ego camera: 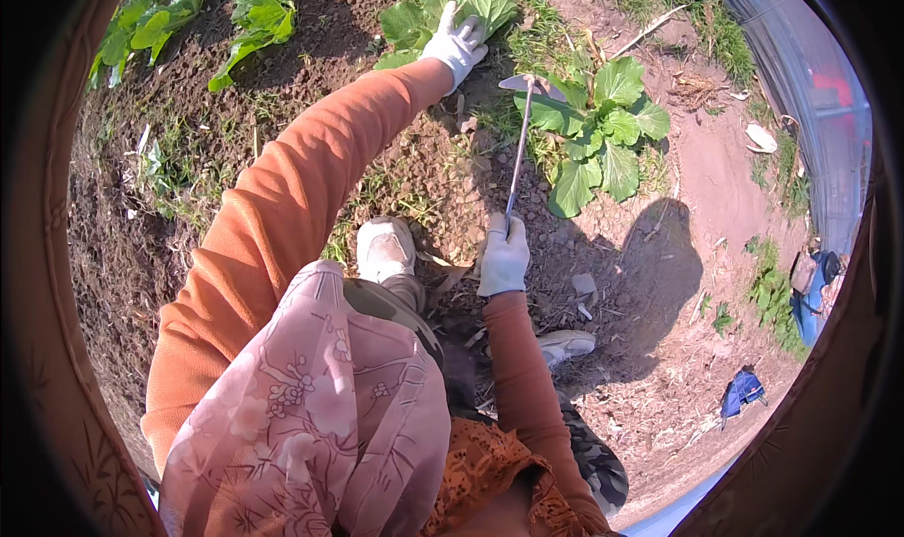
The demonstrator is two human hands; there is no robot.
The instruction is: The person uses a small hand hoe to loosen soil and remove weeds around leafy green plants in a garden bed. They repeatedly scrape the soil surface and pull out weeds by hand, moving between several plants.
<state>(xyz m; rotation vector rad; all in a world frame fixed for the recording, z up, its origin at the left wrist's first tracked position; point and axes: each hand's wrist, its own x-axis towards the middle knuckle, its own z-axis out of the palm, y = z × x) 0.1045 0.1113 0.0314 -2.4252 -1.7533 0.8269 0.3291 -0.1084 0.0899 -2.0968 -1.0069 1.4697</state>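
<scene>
My left hand (456,46), in a white glove, reaches far forward onto a broad-leaved green plant (491,9). Its thumb and fingers are spread against the leaves, and the undersides of the fingers are hidden. My right hand (504,256), also gloved in white, grips the lower end of a hand hoe's thin handle (520,145). The hoe's flat metal blade (518,83) points away from me, at the left edge of a second leafy plant (600,133). Grass grows between the two plants.
More leafy plants (258,25) stand in the tilled soil (198,113) at upper left. Transparent plastic sheeting (798,64) curves along the right. A stone (585,288) lies beside my shoe (565,345); a blue item (741,394) rests on the ground at lower right.
</scene>
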